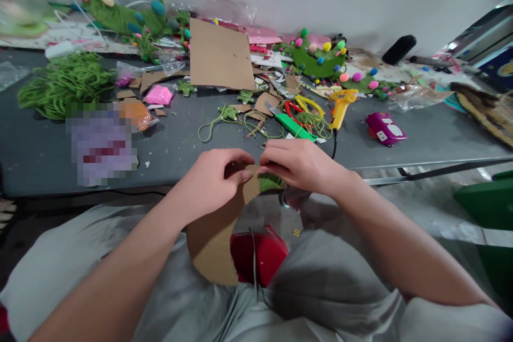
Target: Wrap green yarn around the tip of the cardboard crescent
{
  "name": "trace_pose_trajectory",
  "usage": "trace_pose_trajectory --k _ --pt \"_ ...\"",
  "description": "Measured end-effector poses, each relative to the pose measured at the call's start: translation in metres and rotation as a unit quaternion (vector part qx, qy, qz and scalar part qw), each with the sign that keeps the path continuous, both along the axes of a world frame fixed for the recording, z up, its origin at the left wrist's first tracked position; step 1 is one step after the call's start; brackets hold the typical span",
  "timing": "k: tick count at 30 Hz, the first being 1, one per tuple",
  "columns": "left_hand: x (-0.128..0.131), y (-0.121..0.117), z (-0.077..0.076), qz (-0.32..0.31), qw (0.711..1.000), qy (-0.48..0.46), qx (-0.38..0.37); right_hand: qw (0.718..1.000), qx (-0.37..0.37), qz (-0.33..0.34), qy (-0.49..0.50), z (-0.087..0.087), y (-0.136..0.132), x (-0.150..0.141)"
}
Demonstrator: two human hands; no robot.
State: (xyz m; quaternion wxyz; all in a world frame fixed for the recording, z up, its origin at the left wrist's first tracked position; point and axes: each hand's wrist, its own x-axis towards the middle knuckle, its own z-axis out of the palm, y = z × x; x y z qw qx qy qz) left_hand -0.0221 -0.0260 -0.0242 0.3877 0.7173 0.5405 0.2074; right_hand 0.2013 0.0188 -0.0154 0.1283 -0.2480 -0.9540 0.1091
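My left hand and my right hand both grip a curved brown cardboard ring held over my lap. Part of the ring near my right fingers is wrapped in green yarn. The fingers of both hands are pinched on the ring's upper end, close together. A thin strand runs down from my hands over a red object between my knees.
The grey table carries a pile of green yarn, a cardboard sheet, a yellow glue gun, scissors, a green comb, a magenta packet and pom-pom decorated green wreaths. A green object sits at right.
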Motion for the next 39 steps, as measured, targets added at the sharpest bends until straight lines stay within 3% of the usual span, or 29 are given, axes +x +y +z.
trace_pose_trajectory --k 6,14,22,28,31,34,39 --pt "0.001 0.001 0.005 -0.03 0.998 -0.053 -0.027 0.996 -0.067 0.006 0.06 0.0 0.004 0.004" --pt "-0.002 0.002 0.012 0.001 0.992 -0.114 -0.054 0.971 -0.18 -0.042 0.151 0.007 0.009 0.005" --pt "-0.001 0.0 0.014 0.071 0.97 -0.222 -0.074 0.965 -0.191 -0.061 0.171 -0.003 0.014 0.007" --pt "-0.001 0.002 0.011 0.156 0.942 -0.297 -0.022 0.974 -0.167 -0.021 0.148 -0.019 0.011 -0.003" --pt "-0.002 0.003 0.01 0.186 0.949 -0.254 0.027 0.982 -0.165 -0.032 0.085 -0.016 0.001 -0.008" --pt "-0.002 0.003 0.009 0.204 0.964 -0.131 0.107 0.99 -0.133 -0.051 0.018 -0.01 -0.008 -0.009" --pt "0.0 0.002 0.003 0.182 0.97 -0.025 0.158 0.997 -0.055 -0.057 -0.024 -0.007 -0.012 -0.006"
